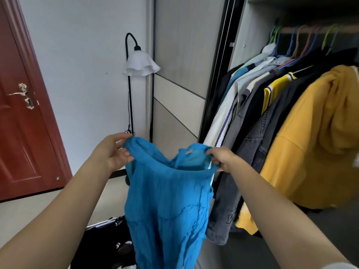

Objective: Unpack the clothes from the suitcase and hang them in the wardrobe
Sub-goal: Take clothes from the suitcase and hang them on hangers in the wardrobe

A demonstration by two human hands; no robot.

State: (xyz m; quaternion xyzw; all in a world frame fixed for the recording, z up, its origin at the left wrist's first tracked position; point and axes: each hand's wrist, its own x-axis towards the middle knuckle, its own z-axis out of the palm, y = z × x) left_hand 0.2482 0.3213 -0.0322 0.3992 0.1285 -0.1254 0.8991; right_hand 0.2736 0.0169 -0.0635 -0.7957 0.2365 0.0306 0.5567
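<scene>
Two hands: both on one garment, none spare.
Left hand (114,152): thumb & fingers pinch the left shoulder of the crinkled bright-blue sleeveless fabric dress (167,200).
Right hand (219,159): fingers curled round the other shoulder, at 3 o'clock from the left.
Dress position: hangs free btwn my forearms and drops toward 6 o'clock. Hem out of shot. No hanger in it yet.
Suitcase: open black suitcase (104,235) on the floor at 7 o'clock. Can't tell if the dress touches it.
Handling: looks light, thin, limp. Neckline sags btwn my grips. Crinkle weave prob. not slippery.
Where to hold: shoulder seams, as now. Bunching both shoulders in one hand would free the other for a hanger.
Wardrobe: open grey-panelled wardrobe (250,35) at 2 o'clock. Wooden rail (291,30) crowded w/ coloured plastic hangers (328,37). Mustard-yellow hoodie (310,142) nearest me.
Risk: soft shoulders may slide off a smooth hanger.
</scene>
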